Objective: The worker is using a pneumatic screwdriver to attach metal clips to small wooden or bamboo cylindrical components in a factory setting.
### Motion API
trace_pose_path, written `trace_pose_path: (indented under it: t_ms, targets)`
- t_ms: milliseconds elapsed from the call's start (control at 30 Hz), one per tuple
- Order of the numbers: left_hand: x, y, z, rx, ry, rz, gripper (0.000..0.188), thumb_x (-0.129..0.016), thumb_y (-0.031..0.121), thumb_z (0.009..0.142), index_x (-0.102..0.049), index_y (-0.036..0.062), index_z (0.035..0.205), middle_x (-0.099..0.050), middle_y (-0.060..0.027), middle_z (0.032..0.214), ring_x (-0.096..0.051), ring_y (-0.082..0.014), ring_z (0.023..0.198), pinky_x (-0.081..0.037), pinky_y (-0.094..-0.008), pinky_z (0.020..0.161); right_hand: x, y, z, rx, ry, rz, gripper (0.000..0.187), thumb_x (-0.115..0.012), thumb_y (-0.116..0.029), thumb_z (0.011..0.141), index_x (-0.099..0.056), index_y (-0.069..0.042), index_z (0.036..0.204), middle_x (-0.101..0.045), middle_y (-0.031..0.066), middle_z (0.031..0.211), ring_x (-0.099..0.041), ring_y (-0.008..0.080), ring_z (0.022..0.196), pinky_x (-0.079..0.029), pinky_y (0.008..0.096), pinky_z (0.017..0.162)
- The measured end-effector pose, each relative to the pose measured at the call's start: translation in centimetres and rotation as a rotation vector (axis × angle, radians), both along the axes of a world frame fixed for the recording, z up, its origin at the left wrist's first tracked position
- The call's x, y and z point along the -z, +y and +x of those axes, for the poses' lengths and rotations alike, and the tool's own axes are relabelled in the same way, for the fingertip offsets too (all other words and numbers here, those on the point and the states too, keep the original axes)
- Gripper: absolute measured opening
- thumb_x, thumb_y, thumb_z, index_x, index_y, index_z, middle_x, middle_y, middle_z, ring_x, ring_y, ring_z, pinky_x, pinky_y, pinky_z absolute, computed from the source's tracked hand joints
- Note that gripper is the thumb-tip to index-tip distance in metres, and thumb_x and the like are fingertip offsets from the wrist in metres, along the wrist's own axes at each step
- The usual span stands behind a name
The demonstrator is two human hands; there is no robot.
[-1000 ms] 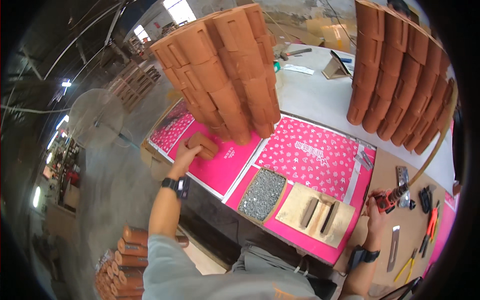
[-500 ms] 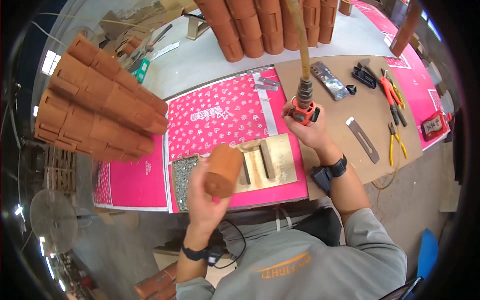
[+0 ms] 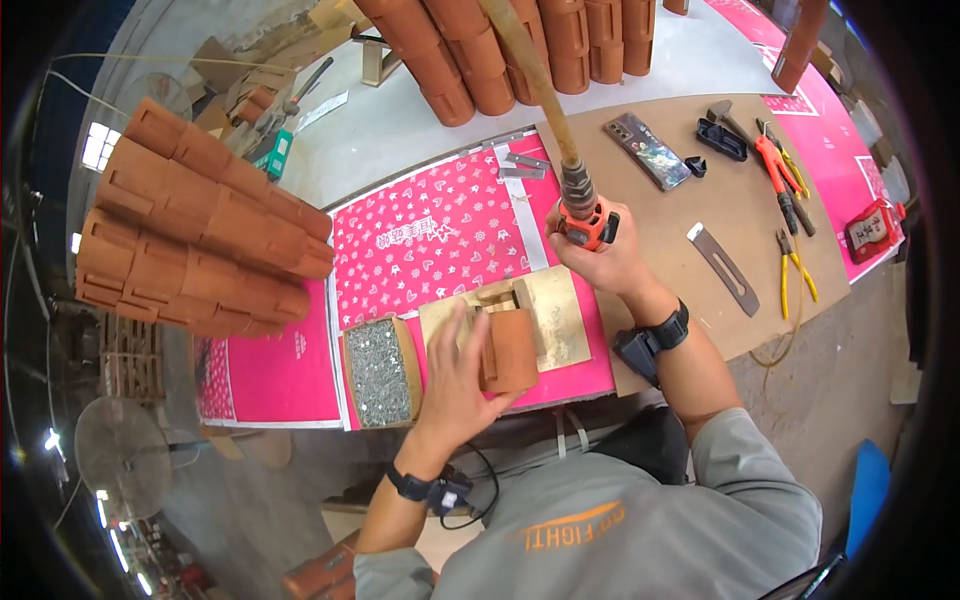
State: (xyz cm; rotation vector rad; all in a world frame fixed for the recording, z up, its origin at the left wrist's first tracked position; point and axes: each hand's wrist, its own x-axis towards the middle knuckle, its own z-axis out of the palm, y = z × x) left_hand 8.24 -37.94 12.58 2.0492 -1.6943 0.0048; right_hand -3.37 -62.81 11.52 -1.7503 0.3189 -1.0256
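Observation:
My left hand (image 3: 457,372) grips a reddish-brown clay block (image 3: 510,348) and presses it onto a tan wooden jig board (image 3: 556,306) that has raised wooden strips, on the pink sheet at the table's near edge. My right hand (image 3: 597,252) is closed around the orange and black grip of a tool (image 3: 586,212) with a long wooden handle (image 3: 523,62) that rises up and away. The tool hangs just right of the jig, above the table.
A box of small nails (image 3: 377,371) sits left of the jig. Stacks of clay pieces lie at the left (image 3: 195,240) and the far side (image 3: 500,50). Pliers (image 3: 779,170), a metal blade (image 3: 725,268), a phone (image 3: 647,150) and a red tool (image 3: 872,230) lie on the brown board at right.
The view swung from the left stack to the jig. My left hand carried the clay block over and set it down on the jig board. My right hand kept hold of the tool.

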Motion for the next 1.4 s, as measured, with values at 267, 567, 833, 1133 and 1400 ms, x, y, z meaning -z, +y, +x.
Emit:
trace_pose_path:
  t_ms: [267, 567, 833, 1133, 1400]
  targets:
    - [-1.4, -2.8, 0.9, -0.02, 0.312, 0.2, 0.108, -0.093, 0.027, 0.059, -0.034, 0.0006, 0.146, -0.045, -0.021, 0.135, -0.044, -0.0384, 0.13, -0.039, -0.0462, 0.109, 0.1, -0.1, -0.1, 0.017, -0.019, 0.084, 0.018, -0.072, -0.007, 0.077, -0.064, -0.003, 0.092, -0.065, 0.0041, 0.077, -0.059, 0.0119, 0.066, -0.051, 0.0286, 0.066]
    - [-3.2, -5.3, 1.0, 0.072, 0.143, 0.356, 0.102, -0.09, 0.019, 0.06, -0.036, -0.0006, 0.144, -0.047, -0.0229, 0.13, -0.047, -0.0407, 0.122, -0.041, -0.0468, 0.105, -0.3, -0.2, -0.4, -0.013, 0.044, 0.05, 0.012, -0.069, 0.001, 0.079, -0.064, -0.002, 0.09, -0.066, 0.0027, 0.081, -0.06, 0.0091, 0.071, -0.051, 0.0273, 0.066]
    - [-4.1, -5.4, 1.4, 0.092, 0.211, 0.336, 0.107, -0.091, 0.032, 0.064, -0.032, 0.0012, 0.148, -0.043, -0.0239, 0.142, -0.044, -0.0423, 0.13, -0.038, -0.0478, 0.109, 0.1, -1.2, -0.6, 0.084, -0.047, 0.053, 0.017, -0.074, -0.004, 0.075, -0.065, -0.002, 0.089, -0.064, 0.0027, 0.073, -0.057, 0.0087, 0.064, -0.049, 0.0259, 0.062]
    - [-1.3, -19.4, 11.4, 0.138, 0.054, 0.275, 0.049, -0.068, 0.018, 0.088, -0.056, 0.0013, 0.133, -0.058, -0.0224, 0.134, -0.052, -0.0387, 0.126, -0.043, -0.0432, 0.106, 0.1, -4.3, -2.4, 0.376, -0.049, -0.12, 0.02, -0.077, -0.005, 0.072, -0.066, -0.002, 0.088, -0.063, 0.0047, 0.071, -0.056, 0.0106, 0.06, -0.049, 0.0255, 0.06]
    - [3.6, -27.6, 11.2, 0.262, -0.1, 0.362, 0.036, -0.066, 0.007, 0.084, -0.06, 0.0005, 0.12, -0.061, -0.0167, 0.123, -0.054, -0.0367, 0.12, -0.046, -0.0457, 0.1, 0.2, -4.3, -2.3, 0.351, -0.002, -0.154, 0.029, -0.077, -0.007, 0.065, -0.068, -0.004, 0.092, -0.065, 0.0096, 0.074, -0.063, 0.0223, 0.06, -0.051, 0.0306, 0.06]
